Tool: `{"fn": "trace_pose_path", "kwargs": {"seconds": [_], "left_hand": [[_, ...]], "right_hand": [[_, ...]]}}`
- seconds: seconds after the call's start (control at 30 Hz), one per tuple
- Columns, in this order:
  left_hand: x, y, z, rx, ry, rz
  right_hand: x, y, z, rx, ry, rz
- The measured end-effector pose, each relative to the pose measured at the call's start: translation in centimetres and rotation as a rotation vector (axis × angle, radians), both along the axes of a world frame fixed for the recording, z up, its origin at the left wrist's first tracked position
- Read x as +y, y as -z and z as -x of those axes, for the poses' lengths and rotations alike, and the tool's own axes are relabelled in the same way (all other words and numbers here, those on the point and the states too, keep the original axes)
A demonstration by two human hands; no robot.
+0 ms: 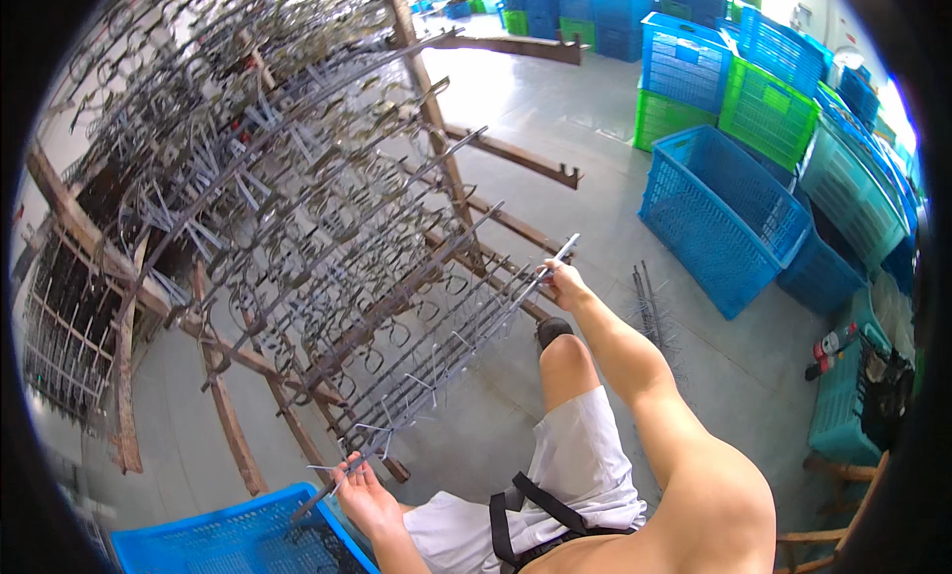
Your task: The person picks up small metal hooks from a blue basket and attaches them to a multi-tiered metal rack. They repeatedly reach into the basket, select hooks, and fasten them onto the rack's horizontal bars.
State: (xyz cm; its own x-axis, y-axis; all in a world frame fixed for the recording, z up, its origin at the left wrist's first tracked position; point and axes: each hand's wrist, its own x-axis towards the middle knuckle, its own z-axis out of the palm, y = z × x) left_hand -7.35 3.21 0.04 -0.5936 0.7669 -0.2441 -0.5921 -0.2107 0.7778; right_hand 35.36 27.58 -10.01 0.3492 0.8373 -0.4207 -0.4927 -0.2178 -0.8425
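Person seen from above. Both arms bare to the shoulder, no sleeves, no gloves, no watch or rings visible on left hand [365, 495] or right hand [561, 283]. Light grey-white shorts [575, 465] reach just above the knee, fabric creased, at 6 o'clock in the view. Black webbing strap [531, 510] crosses the shorts near the waist, forming a loop. One dark shoe [552, 329] shows beyond the bare knee, toward 12 o'clock from the shorts.

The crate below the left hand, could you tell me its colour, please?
Blue, in the head view: crate.
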Motion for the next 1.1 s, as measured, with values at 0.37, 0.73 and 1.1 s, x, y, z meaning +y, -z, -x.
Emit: {"fn": "trace_pose_path", "kwargs": {"seconds": [0.37,0.73,1.1], "left_hand": [[5.2,12.1,7.2,-0.196,0.045,0.038],[1.3,14.3,5.8,-0.138,-0.172,0.231],[-21.6,13.9,28.0,0.529,-0.228,1.628]], "right_hand": [[-3.4,3.9,-1.2,-0.516,0.083,0.03],[-18.7,-3.5,21.3,-1.009,-0.442,-0.593],[-25.5,0.4,27.9,-0.762,-1.189,-0.422]]}}
